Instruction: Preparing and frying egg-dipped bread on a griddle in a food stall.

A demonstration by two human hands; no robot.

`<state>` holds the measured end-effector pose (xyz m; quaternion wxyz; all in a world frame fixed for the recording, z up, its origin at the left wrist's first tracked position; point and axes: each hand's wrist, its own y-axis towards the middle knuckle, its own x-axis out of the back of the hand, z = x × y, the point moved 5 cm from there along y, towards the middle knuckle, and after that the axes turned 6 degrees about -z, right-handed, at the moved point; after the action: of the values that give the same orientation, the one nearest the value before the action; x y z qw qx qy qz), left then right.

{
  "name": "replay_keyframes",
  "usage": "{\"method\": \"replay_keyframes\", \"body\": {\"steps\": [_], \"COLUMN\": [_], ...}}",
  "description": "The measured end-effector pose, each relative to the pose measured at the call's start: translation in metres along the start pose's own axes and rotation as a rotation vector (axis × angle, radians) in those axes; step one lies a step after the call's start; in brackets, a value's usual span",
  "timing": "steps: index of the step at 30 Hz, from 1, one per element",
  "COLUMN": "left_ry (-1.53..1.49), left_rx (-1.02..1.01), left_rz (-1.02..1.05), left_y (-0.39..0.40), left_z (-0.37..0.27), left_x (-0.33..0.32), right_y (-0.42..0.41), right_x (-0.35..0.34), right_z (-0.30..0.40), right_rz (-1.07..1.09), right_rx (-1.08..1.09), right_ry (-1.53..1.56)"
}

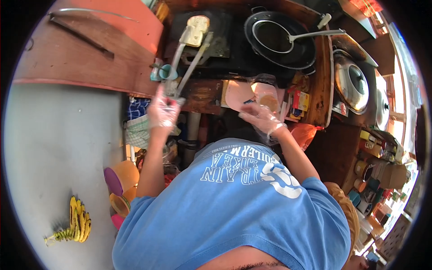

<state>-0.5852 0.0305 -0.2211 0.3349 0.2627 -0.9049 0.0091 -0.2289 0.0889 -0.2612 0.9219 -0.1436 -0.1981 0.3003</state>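
Observation:
My left hand (165,111), in a clear plastic glove, grips metal tongs (194,65) whose arms are spread. The tips reach a piece of sliced bread (197,30) above a dark flat griddle (219,37); whether they clamp it is hard to tell. A clear plastic glove also covers my right hand (261,118), which appears to hold nothing, its fingers loosely extended. It hovers near a pale pink board or tray (238,94) and a translucent container (266,94) with something tan inside.
A black wok (280,40) holds a wire-rimmed strainer (273,35). A light blue cup (167,72) stands beside the tongs. Small boxes (300,101) sit at the right, near a lidded pot (352,81). Bananas (79,219) lie on the grey surface at left.

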Motion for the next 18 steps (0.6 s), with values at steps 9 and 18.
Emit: {"method": "replay_keyframes", "body": {"steps": [9,18], "left_ry": [-0.365,0.371], "left_rx": [-0.491,-0.357], "left_rz": [0.747,0.632], "left_y": [-0.066,-0.066], "left_z": [-0.168,-0.165], "left_x": [-0.161,-0.404], "right_y": [-0.037,-0.137], "right_x": [0.032,0.151], "right_z": [-0.008,-0.053], "right_rz": [-0.522,-1.017], "right_rx": [-0.115,0.156], "right_ry": [1.145,1.211]}}
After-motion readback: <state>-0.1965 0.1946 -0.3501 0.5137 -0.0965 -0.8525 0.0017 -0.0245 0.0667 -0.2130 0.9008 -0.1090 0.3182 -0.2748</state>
